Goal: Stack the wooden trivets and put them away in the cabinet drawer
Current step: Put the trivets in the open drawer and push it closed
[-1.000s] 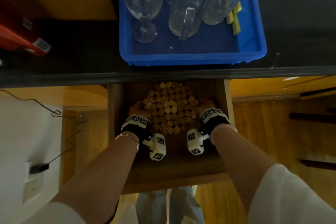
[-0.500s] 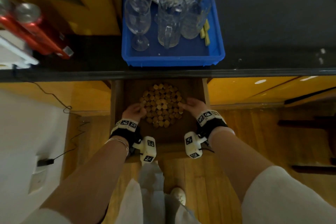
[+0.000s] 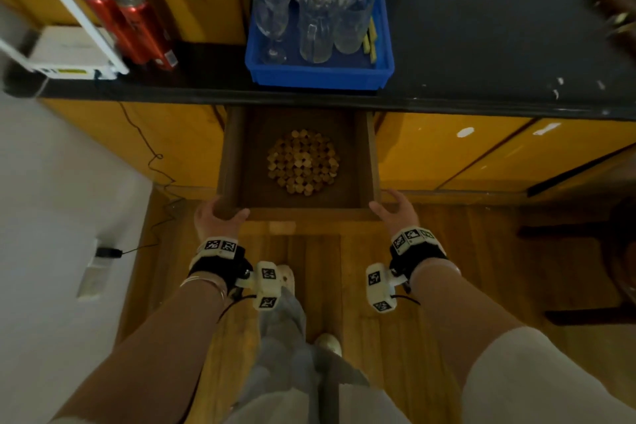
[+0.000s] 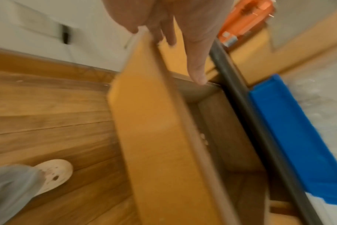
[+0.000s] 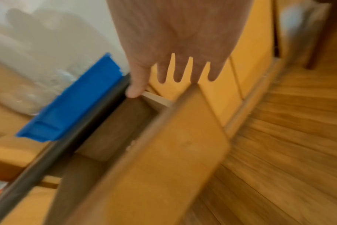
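Judging by how things lie, we have the round trivets of small wooden blocks [image 3: 303, 162] stacked and resting inside the open brown wooden drawer [image 3: 361, 162]. Our left hand [image 3: 215, 217] and right hand [image 3: 395, 213] each grip a front corner; only closing it remains.

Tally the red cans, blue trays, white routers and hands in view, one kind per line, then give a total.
Cans: 2
Tray: 1
Router: 1
Hands: 2, left hand and right hand, both gripping the drawer
Total: 6
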A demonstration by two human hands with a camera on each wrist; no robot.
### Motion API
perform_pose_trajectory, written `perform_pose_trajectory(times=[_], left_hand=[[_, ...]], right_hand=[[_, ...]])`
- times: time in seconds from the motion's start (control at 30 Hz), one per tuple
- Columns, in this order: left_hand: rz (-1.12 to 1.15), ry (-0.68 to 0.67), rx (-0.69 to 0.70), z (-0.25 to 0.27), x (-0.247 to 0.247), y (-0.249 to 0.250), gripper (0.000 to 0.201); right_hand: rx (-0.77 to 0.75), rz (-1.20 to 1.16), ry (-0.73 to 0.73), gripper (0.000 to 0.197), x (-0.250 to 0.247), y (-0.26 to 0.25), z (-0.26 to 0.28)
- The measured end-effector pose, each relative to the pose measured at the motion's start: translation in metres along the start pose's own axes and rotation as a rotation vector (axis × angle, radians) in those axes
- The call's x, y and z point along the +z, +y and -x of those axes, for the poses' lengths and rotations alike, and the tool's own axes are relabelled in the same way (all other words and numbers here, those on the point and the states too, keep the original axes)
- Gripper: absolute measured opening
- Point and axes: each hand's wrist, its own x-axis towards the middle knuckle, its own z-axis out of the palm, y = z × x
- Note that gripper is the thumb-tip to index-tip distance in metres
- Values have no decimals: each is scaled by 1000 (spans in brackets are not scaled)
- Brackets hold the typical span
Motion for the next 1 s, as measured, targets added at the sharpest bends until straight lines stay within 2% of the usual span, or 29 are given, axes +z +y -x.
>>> perform_pose_trajectory(times=[0.07,0.17,0.27,0.37,0.53,0.67,0.83,1.0], left_hand=[[-2,17,-28,6,2,-8,77],[-6,37,-9,7,13,-16,91],[34,79,-5,2,19,-21,97],[73,87,-59,2,19,-25,99],[146,90,-101,-11,21,-23,114],[119,71,-77,-30,24,-7,117],[0,-33,-36,-61,23,18,114],[72,-30,14,-90,27,23,114]], right_hand=[[13,-23,-21,75,4,14,5],[-19,7,-64,81,14,29,5],[-28,-7,-21,79,20,37,-2],[-33,14,11,74,22,41,-11],[-28,26,29,74,23,36,-25],[-5,-11,85,75,25,21,-41],[37,12,162,78,31,-3,-61],[71,33,215,77,36,-25,-83]])
